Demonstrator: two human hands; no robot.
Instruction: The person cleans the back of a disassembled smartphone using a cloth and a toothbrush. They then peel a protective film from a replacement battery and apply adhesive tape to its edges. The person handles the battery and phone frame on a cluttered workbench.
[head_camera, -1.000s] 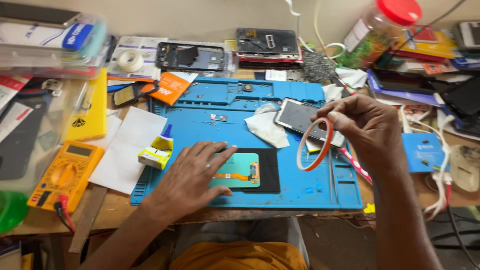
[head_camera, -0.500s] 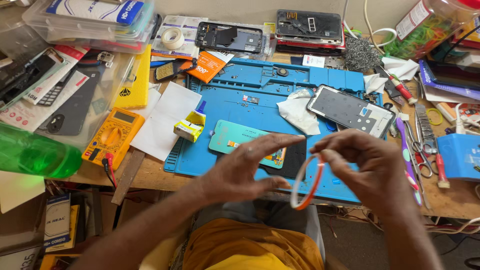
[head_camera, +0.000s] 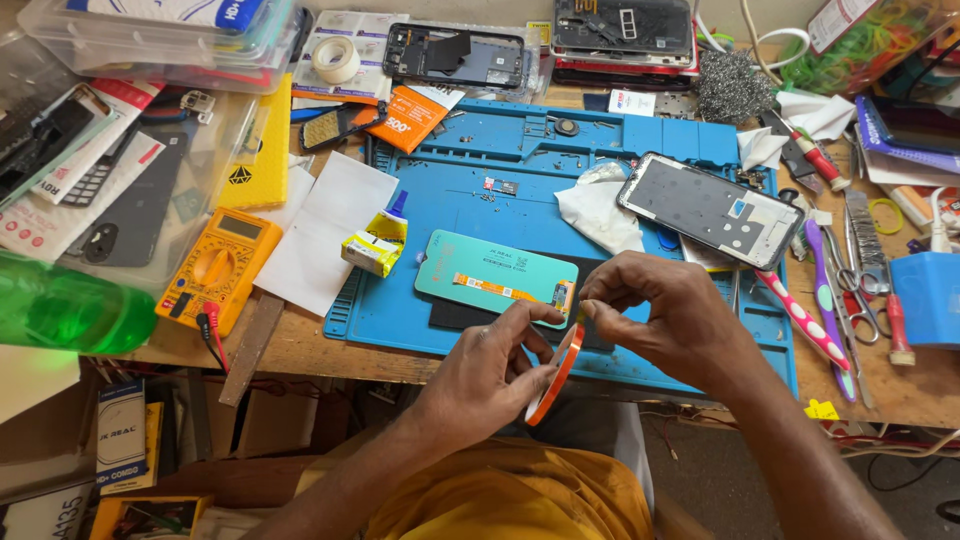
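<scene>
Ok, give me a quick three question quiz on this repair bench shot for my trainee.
1. True or false: both hands grip the orange tape roll.
2. Which lies on the blue repair mat just beyond the hands? A) teal phone screen panel B) yellow multimeter C) steel wool
3. What stands at the mat's left edge, beside the white paper?

Key:
1. True: left hand and right hand both pinch it.
2. A, the teal phone screen panel.
3. A small glue tube with a blue cap.
</scene>
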